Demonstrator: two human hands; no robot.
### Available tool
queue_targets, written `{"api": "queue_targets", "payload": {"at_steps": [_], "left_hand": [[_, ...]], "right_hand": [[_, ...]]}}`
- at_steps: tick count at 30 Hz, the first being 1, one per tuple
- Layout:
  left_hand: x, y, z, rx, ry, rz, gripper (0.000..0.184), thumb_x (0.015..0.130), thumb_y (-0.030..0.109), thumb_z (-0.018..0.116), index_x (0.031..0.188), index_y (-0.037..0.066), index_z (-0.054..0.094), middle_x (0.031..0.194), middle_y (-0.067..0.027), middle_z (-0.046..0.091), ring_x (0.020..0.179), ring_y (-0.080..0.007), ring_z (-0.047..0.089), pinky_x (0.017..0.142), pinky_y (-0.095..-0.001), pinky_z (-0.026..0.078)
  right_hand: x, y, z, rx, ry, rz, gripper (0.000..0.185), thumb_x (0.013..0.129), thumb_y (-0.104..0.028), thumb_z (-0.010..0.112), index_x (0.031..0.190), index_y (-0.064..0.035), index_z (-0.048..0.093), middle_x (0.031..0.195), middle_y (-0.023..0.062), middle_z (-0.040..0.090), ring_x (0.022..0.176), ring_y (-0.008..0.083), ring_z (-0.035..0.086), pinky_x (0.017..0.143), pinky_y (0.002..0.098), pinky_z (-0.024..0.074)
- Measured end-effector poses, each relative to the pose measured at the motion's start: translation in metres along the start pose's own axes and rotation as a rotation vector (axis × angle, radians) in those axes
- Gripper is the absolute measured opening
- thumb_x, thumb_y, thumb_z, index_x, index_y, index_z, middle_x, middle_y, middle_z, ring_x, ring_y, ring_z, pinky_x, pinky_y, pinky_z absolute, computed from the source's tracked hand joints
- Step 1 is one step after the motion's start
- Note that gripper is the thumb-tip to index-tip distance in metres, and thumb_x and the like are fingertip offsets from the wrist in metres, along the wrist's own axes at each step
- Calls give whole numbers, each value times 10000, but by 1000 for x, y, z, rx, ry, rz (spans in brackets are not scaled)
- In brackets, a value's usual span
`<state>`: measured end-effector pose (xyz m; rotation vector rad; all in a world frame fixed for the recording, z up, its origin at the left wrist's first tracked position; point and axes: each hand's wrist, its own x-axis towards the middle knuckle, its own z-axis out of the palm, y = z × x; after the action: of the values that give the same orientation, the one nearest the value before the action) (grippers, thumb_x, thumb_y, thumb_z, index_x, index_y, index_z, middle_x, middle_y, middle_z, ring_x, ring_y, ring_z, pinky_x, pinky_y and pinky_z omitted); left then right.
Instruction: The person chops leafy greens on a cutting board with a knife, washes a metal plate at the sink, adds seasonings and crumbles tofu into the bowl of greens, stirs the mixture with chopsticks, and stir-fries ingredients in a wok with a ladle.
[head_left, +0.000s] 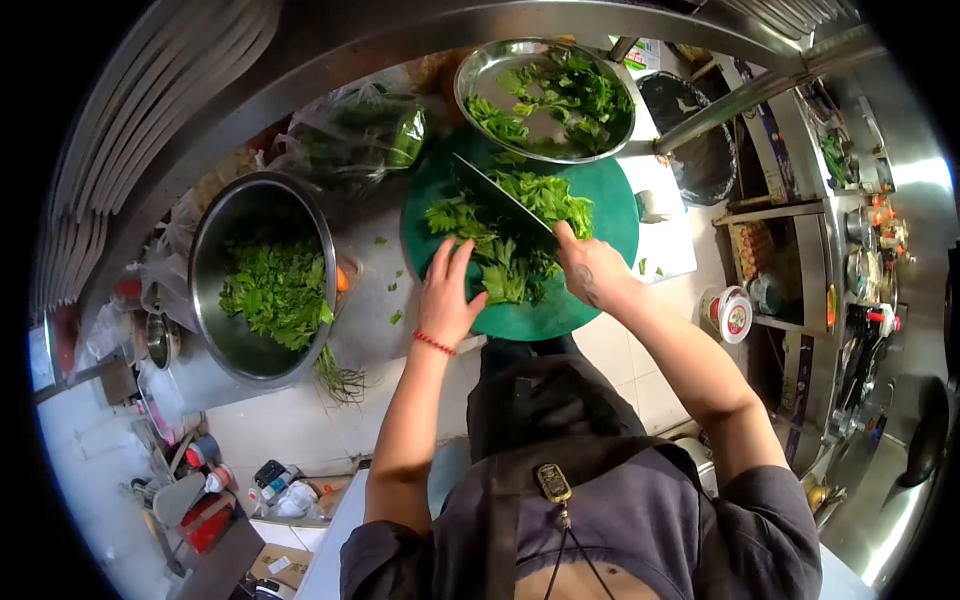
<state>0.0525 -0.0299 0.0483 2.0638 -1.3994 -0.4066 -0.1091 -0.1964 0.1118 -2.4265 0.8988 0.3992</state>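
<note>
Steel worktop point(365, 305) carries a round green board point(615, 215), with a steel bowl point(325, 240) of leaves toward 9 o'clock and a steel tray point(633, 122) at 12. Cut greens point(508, 278) lie mid-board. I see my right hand point(590, 270) at 4 o'clock, its grip closed round the knife point(508, 203), blade pointing to 11. My left hand point(450, 292) sits at 8, grip apart, fingertips at the leaves' edge. I'd curl those fingertips, tuck the thumb behind, gather the pile tightly and slice evenly.
</note>
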Motion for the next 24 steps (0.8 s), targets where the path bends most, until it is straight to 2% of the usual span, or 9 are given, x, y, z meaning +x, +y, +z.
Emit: {"api": "queue_targets", "payload": {"at_steps": [3, 5, 8, 11, 15, 17, 20, 23, 24], "left_hand": [[-4, -15, -1, -374, 116, -48, 554, 706, -78, 585, 1232, 33, 449, 1282, -152, 434, 1157, -290, 477, 900, -358, 458], [-13, -34, 17, -502, 242, -80, 516, 711, -76, 560, 1207, 25, 465, 1272, -150, 439, 1149, -282, 483, 911, -352, 452], [-21, -26, 18, -385, 337, -119, 501, 706, -66, 530, 1195, 22, 473, 1227, -155, 463, 1129, -316, 472, 891, -359, 450], [4, -44, 8, -228, 505, -98, 449, 731, -26, 548, 1174, 19, 489, 1209, -165, 473, 1112, -339, 463, 905, -386, 420], [46, -87, 15, 80, 390, -24, 418, 778, 83, 603, 1176, 18, 493, 1225, -169, 469, 1070, -348, 486, 874, -397, 423], [51, -82, 23, -75, 77, 32, 472, 787, 217, 651, 1186, 19, 495, 1211, -179, 476, 1078, -368, 463, 896, -415, 405], [16, -35, 18, -48, 16, 57, 814, 658, 429, 760, 1247, -22, 424, 1228, -195, 464, 1156, -355, 423, 994, -419, 357], [-2, -27, 47, -3, 72, 121, 788, 632, 314, 794, 1244, -14, 420, 1212, -197, 469, 1127, -368, 433, 961, -435, 371], [3, -34, 65, -69, 166, 120, 681, 613, 218, 806, 1168, -1, 478, 1188, -190, 480, 1084, -365, 455, 909, -431, 396]], "right_hand": [[-27, -11, 5, 80, 57, -26, 257, 776, -7, 406, 1021, 8, 331, 725, 258, 594, 708, 446, 592, 629, 519, 470], [-29, -29, 25, 93, -33, 32, 318, 769, 10, 393, 1081, 23, 330, 778, 272, 603, 742, 452, 594, 672, 506, 472], [-4, -16, 63, 81, -13, -14, 348, 777, 15, 389, 1119, 52, 333, 779, 266, 608, 747, 434, 602, 675, 496, 474], [-9, -18, 15, 51, -26, 2, 284, 798, 13, 419, 1072, 11, 348, 681, 245, 591, 679, 430, 598, 602, 522, 462], [-22, -8, -1, 42, 88, -22, 224, 833, -42, 464, 1016, -25, 335, 673, 247, 585, 671, 442, 587, 599, 520, 460], [0, 16, 28, -60, 37, 54, 199, 863, -89, 467, 1000, -28, 336, 683, 242, 589, 683, 442, 585, 599, 515, 459], [11, 29, 17, -19, 82, -19, 221, 865, -99, 472, 1024, -26, 337, 695, 244, 592, 690, 437, 584, 597, 508, 460], [-9, 18, -21, -1, 85, -116, 208, 855, -79, 466, 1012, -25, 341, 677, 250, 585, 665, 437, 582, 589, 513, 459], [-21, 10, -30, -18, 71, -75, 199, 847, -65, 458, 1002, -26, 340, 665, 248, 582, 653, 438, 581, 578, 516, 456]]}}
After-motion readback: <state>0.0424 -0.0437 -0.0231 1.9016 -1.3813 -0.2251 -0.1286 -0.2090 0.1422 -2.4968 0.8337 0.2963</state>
